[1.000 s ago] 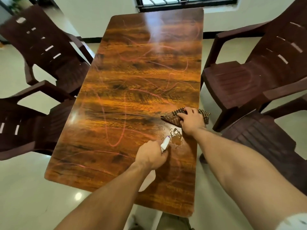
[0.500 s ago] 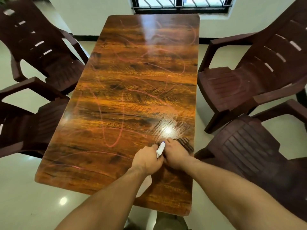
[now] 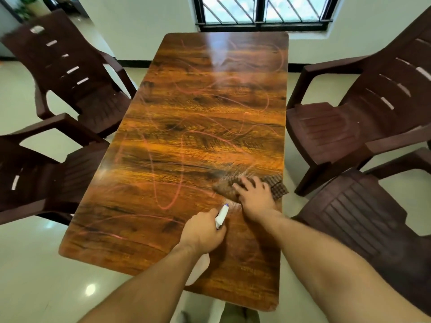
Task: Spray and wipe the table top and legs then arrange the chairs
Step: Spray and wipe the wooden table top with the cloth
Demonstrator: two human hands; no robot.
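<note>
A long wood-grain table top point(image 3: 198, 141) with pink scribble marks stretches away from me. My left hand point(image 3: 203, 229) grips a spray bottle point(image 3: 221, 215); its white nozzle with a blue tip points at the table, and the bottle's body shows below my wrist. My right hand point(image 3: 255, 194) presses flat on a brown checked cloth point(image 3: 276, 186) near the table's right edge. A dull wet streak lies just beyond the cloth.
Two dark brown plastic chairs stand on the left, one far point(image 3: 70, 73) and one near point(image 3: 39, 173). Two more stand on the right, far point(image 3: 363, 117) and near point(image 3: 363, 224). A barred window point(image 3: 263, 12) is behind the table's far end. The floor is glossy pale tile.
My right hand slid the cloth toward me, then pushed it back away and to the right. My left hand with the spray bottle stayed about where it was.
</note>
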